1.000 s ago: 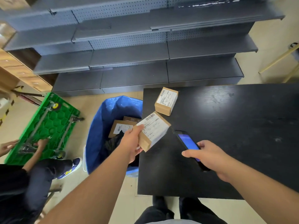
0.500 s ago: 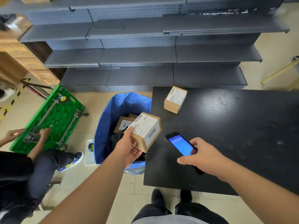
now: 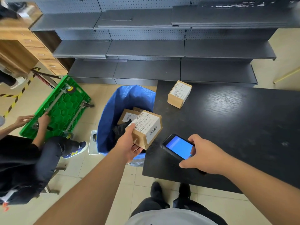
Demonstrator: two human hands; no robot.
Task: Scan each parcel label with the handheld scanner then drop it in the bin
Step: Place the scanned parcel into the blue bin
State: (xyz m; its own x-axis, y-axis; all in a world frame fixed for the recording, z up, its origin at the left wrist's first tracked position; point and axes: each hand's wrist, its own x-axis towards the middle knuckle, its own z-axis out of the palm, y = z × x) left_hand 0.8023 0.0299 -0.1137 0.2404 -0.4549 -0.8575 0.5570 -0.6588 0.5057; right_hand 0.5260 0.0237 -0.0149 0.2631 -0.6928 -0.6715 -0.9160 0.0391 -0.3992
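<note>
The left hand (image 3: 129, 144) grips 1 parcel (image 3: 146, 128) from below, over the near right edge of the blue bin (image 3: 110, 114). The right hand (image 3: 206, 157) holds the handheld scanner (image 3: 177, 146) just to its right, above the black table (image 3: 235, 127). The drop step seems to be in hand; next the fingers must let go, with the parcel fully past the rim. It is a brown cardboard box with a white barcode label on top. 1 more parcel on the table (image 3: 179, 94) waits at the far side.

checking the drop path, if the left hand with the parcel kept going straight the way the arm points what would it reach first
Most likely the blue bin: the left hand holds the parcel at the bin's near rim, close to the black table edge. Depth is unclear.
</note>
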